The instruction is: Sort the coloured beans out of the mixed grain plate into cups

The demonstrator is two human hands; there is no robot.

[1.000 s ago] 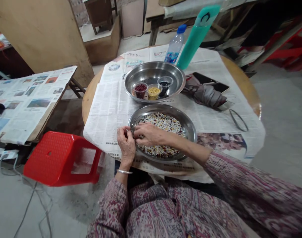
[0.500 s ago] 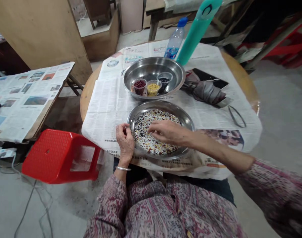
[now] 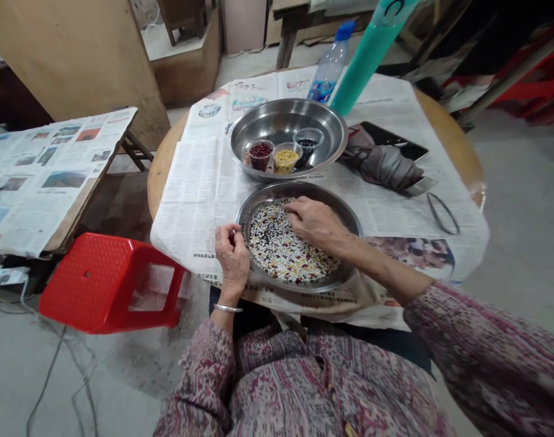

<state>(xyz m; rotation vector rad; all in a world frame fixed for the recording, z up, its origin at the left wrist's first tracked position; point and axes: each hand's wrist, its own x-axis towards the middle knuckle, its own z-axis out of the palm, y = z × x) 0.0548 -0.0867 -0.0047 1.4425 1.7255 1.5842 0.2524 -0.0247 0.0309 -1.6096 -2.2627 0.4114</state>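
In front of me is a round metal pan (image 3: 355,270) with a spread mix of white grains and red, yellow and dark beans (image 3: 277,243). Over its far part, my right hand (image 3: 317,223) reaches down with bent fingers closed together at the mix. Anything between those fingertips is hidden. My left hand (image 3: 232,255) is curled beside the pan's left rim, its fingers drawn in; what they hold, if anything, cannot be made out. A deeper metal basin (image 3: 240,136) behind the pan holds clear cups of red beans (image 3: 261,155), yellow beans (image 3: 286,160) and black beans (image 3: 307,144).
Newspaper (image 3: 190,182) covers the round table. A plastic bottle (image 3: 330,70) and a tall turquoise container (image 3: 365,64) stand behind the basin. To its right lie a folded grey umbrella (image 3: 386,165) and a dark flat object (image 3: 390,139). A red stool (image 3: 94,279) stands at left.
My right hand has moved towards the far side of the pan, and a dark bare streak of pan now shows among the grains. My left hand stays by the rim.
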